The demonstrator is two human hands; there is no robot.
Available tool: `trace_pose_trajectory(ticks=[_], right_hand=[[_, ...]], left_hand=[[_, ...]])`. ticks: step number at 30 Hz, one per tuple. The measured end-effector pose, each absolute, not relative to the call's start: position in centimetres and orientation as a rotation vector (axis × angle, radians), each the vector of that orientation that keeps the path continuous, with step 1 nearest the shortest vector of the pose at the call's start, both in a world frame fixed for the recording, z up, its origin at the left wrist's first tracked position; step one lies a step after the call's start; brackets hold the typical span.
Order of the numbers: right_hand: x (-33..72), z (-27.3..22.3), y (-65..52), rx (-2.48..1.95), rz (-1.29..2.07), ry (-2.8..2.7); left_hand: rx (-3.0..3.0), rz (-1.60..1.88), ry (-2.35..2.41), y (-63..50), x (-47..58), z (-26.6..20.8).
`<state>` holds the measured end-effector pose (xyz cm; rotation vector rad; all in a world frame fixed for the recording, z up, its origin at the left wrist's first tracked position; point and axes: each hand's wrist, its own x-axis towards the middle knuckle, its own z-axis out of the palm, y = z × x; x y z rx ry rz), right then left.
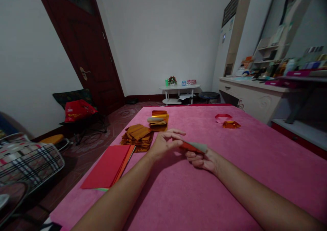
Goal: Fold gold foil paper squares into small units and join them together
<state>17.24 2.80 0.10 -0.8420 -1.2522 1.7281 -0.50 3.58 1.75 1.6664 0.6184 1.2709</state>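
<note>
My right hand [200, 159] is closed around a folded piece of paper [192, 147], orange-red on one side and greyish on the other. Above the cloth, my left hand [167, 143] has its fingers stretched out and apart, with the thumb at the paper's left end. Left of that hand lies a stack of folded gold-brown paper [138, 137]. Behind it is a pile of shiny gold foil paper [158, 117] with a greyish oblong thing [155, 120] on it. Red and orange paper sheets [108, 164] lie beside my left forearm.
A pink cloth [217, 193] covers the work surface. Towards its far right lie a pink-red paper band [223, 118] and a folded orange foil piece [231, 124]. A dressing table [252, 91] stands on the right, a chair with a red bag [79, 111] on the left.
</note>
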Motion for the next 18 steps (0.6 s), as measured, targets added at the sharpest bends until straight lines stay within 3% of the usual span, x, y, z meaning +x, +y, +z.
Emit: trace_pose_trajectory(ticks=[3,8,18], right_hand=[[16.9,-0.2,3.1,-0.961,1.922,-1.106],[16.6,-0.4,3.7,-0.976,1.445,-1.086],[16.6,-0.2,3.3,-0.937,0.894,-1.285]], left_hand=[[1.482,1.355,0.746,4.1,-0.3,1.4],[1.229,1.507,0.908,4.7,0.0,0.2],[1.19,1.547,0.966,4.7,0.4,-0.6]])
